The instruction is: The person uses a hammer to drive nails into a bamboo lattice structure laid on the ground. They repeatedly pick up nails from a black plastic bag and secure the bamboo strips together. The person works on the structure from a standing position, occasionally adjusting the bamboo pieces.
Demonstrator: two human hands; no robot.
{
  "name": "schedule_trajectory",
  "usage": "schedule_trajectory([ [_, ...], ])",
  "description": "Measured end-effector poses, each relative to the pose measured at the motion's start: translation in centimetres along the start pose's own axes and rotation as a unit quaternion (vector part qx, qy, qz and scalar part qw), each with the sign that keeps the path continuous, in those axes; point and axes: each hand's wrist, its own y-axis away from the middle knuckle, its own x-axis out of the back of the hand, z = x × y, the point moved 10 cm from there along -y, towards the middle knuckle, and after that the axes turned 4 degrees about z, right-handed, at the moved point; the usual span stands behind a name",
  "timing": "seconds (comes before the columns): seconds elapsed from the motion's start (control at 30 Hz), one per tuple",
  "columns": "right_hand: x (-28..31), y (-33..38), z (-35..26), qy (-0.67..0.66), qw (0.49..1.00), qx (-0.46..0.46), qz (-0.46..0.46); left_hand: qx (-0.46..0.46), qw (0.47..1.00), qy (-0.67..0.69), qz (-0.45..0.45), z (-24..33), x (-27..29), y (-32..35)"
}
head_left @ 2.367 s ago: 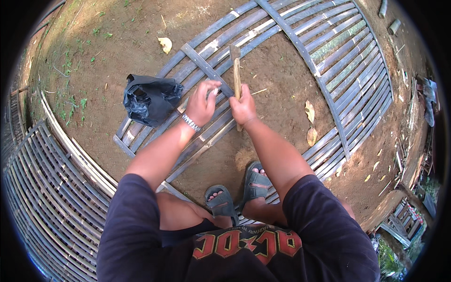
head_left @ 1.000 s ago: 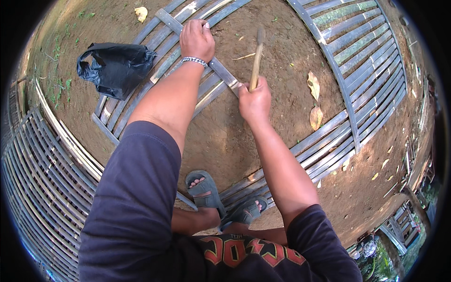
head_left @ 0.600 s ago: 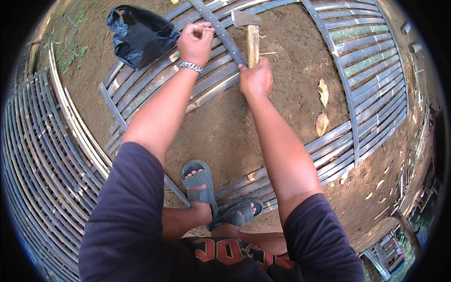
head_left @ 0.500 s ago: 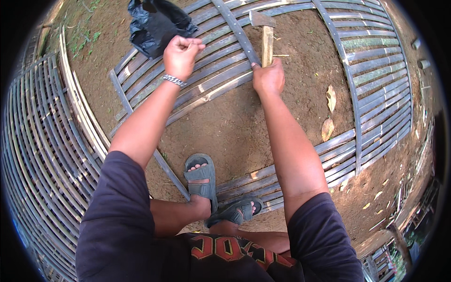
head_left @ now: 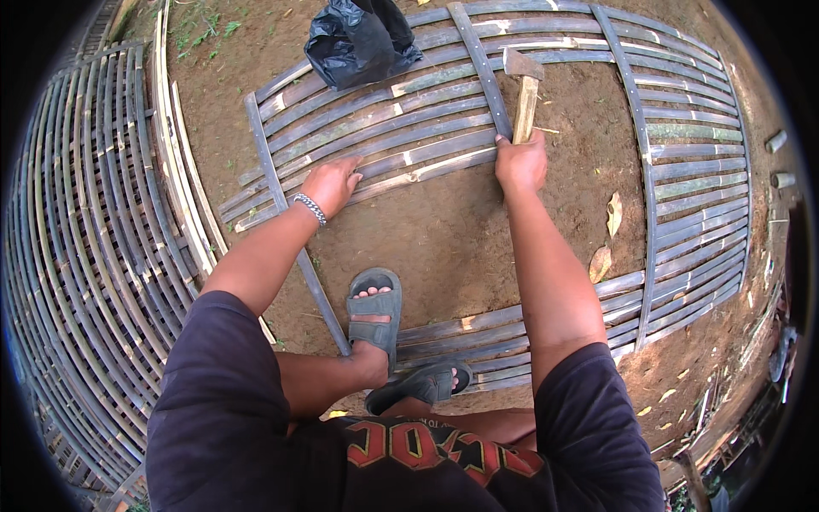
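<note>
My right hand grips a hatchet by its wooden handle, metal head pointing away from me. Its thumb rests against the end of a dark cross strip on a bamboo slat panel. Over the panel's near left part is my left hand, fingers curled and pressed together by the lowest slats. Whatever they hold, if anything, is too small to make out. A black plastic bag sits on the far slats, its mouth gaping.
Another bamboo slat panel lies at left, with long pale strips beside it. My sandalled feet stand by the near slats. Dry leaves lie on the brown soil; a side strip runs near my left foot.
My left hand has come down and nearer from beside the black bag to the lower slats. My right hand still holds the hatchet at the cross strip. The view has shifted slightly.
</note>
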Motion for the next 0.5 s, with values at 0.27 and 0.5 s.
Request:
schedule_trajectory([
  [0.27,0.1,0.4,0.0,0.002,1.0,-0.013,0.0,0.007,0.998,-0.046,-0.045,1.1,-1.6,0.6],
  [0.5,0.1,1.0,-0.1,-0.012,1.0,-0.011,0.011,0.036,0.994,-0.076,-0.067,1.1,-1.9,0.0],
])
